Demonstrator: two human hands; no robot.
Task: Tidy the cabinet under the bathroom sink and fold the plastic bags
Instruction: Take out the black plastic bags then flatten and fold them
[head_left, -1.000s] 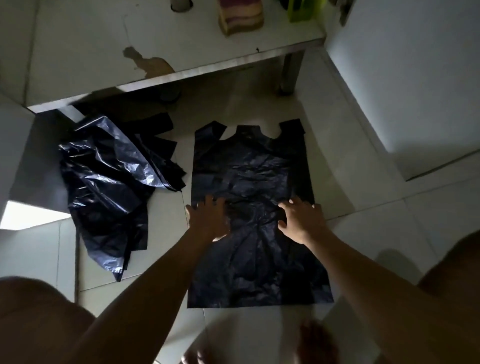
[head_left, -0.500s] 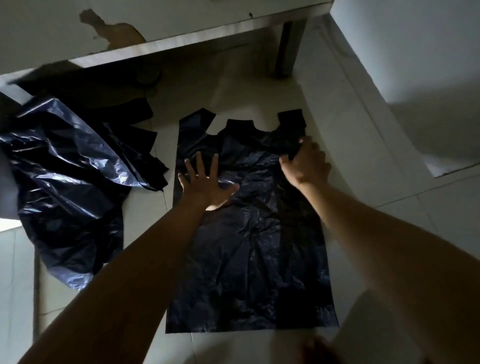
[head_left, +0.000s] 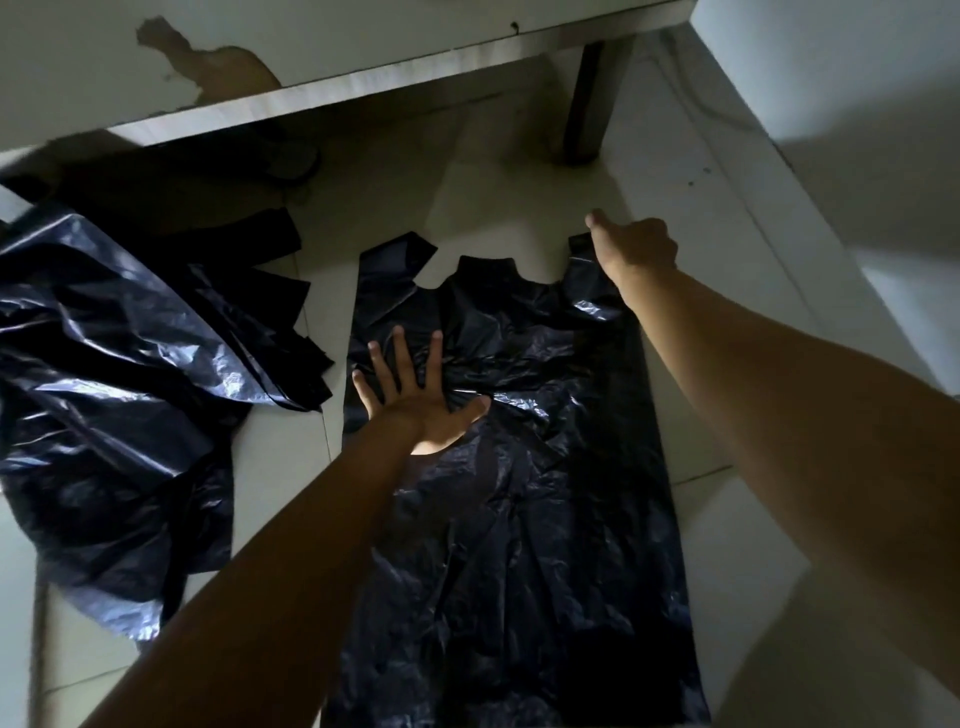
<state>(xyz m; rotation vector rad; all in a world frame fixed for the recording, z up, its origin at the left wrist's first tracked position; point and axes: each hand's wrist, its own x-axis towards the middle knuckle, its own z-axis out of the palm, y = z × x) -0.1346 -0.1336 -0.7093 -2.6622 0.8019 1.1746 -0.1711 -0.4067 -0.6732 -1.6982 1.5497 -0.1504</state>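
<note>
Flat black plastic carrier bag (head_left: 519, 519) lies spread on pale floor tiles (head_left: 519, 208). Left hand (head_left: 415, 400) presses it, fingers splayed. Right hand (head_left: 636, 249) is curled at the bag's right handle (head_left: 581, 257); grasp unconfirmed. Step judged: smoothing. Next requires a lengthwise fold.

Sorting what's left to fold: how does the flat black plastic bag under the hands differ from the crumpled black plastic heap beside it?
The flat black plastic bag lies spread out; the crumpled black plastic heap is bunched in folds. The left hand presses the flat bag and the right hand grips its right handle; nothing touches the heap. Both are glossy black, on the tiled floor.
</note>
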